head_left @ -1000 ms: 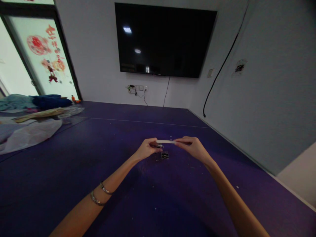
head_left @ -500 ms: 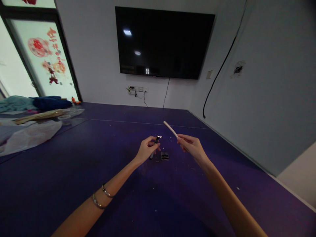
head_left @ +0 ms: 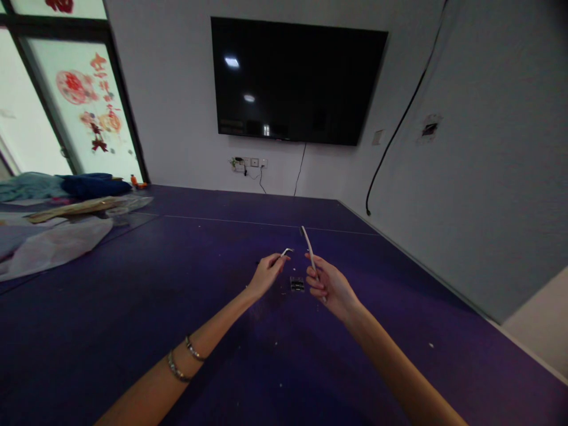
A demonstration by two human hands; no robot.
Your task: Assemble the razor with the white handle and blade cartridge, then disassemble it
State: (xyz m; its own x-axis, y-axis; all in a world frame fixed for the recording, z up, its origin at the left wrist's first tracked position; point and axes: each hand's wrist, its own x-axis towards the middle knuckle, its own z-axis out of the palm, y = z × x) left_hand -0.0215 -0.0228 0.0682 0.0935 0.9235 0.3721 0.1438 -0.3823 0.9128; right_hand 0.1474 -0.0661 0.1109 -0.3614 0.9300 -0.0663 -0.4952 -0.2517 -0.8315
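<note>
In my left hand point(head_left: 267, 275) is a slim razor point(head_left: 286, 252), its shiny head sticking out past the thumb and fingertips; most of its handle is hidden in the grip. My right hand point(head_left: 327, 284) is closed around a pale toothbrush point(head_left: 309, 245), which stands nearly upright with dark bristles on the left side of its top end. The razor and the brush head are apart. Between and just below the hands, a small black case point(head_left: 297, 284) lies on the purple surface point(head_left: 213, 331).
Several white specks lie on the surface. To the far left are clear plastic wrapping point(head_left: 66, 245), a blue cloth bundle point(head_left: 97, 184) and a small orange object point(head_left: 134, 180). A black cable point(head_left: 393, 133) hangs along the right wall, and a television point(head_left: 297, 83) is on the wall ahead.
The toothbrush has turned from a leftward slant to nearly upright, its bristles now showing. My right hand has come lower and further left. The razor has been tilted, its head now pointing right.
</note>
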